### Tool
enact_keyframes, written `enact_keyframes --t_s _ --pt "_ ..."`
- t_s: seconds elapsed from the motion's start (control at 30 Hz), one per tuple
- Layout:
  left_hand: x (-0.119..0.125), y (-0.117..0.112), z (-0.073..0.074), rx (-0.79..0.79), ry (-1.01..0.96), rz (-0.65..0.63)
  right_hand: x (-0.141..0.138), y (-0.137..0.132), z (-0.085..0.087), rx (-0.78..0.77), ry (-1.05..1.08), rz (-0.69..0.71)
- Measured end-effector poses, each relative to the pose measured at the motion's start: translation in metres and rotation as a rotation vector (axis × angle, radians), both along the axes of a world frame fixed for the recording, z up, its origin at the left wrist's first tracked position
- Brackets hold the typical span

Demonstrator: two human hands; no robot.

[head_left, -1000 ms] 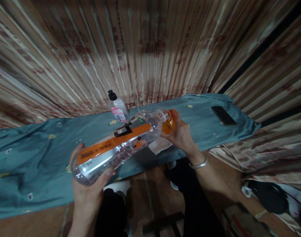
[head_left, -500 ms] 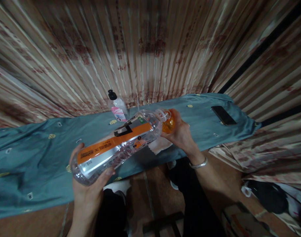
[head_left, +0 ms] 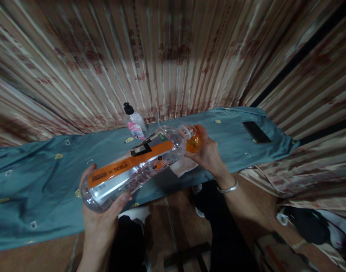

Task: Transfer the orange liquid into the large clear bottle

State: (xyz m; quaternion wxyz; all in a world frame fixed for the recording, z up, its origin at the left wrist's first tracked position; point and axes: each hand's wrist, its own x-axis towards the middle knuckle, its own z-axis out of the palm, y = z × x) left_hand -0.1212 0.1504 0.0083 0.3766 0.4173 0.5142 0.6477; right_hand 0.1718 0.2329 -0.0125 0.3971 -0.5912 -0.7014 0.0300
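My left hand (head_left: 103,219) grips the base of a large clear plastic bottle (head_left: 138,164) with an orange and silver label. The bottle lies tilted, its open neck pointing up and right. Its mouth meets a small orange translucent cup (head_left: 193,140), which my right hand (head_left: 208,154) holds closed around it. A silver bangle sits on my right wrist. Both hands hover over the near edge of a table covered with a teal cloth (head_left: 33,181). A white tissue (head_left: 182,166) lies on the cloth just under the bottle's neck.
A small clear pump bottle (head_left: 134,122) with a black top and pink label stands at the back of the table. A dark phone (head_left: 256,132) lies at the table's right end. Pleated patterned curtains hang behind. Bags and a box lie on the floor at lower right.
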Motion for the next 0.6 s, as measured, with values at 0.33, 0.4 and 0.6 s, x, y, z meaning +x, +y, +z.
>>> enact_keyframes --t_s 0.33,0.4,0.6 --pt "0.0027 0.0002 0.0034 -0.011 -0.001 0.005 -0.0003 -0.0002 0.0012 -0.017 -0.009 -0.003" --pt "0.0027 0.0001 0.0034 -0.013 -0.015 0.011 -0.0003 0.0000 0.0008 -0.007 0.001 -0.006" --pt "0.0010 -0.0013 0.0003 -0.008 -0.020 0.012 -0.0001 0.0001 -0.0012 0.006 -0.003 -0.007"
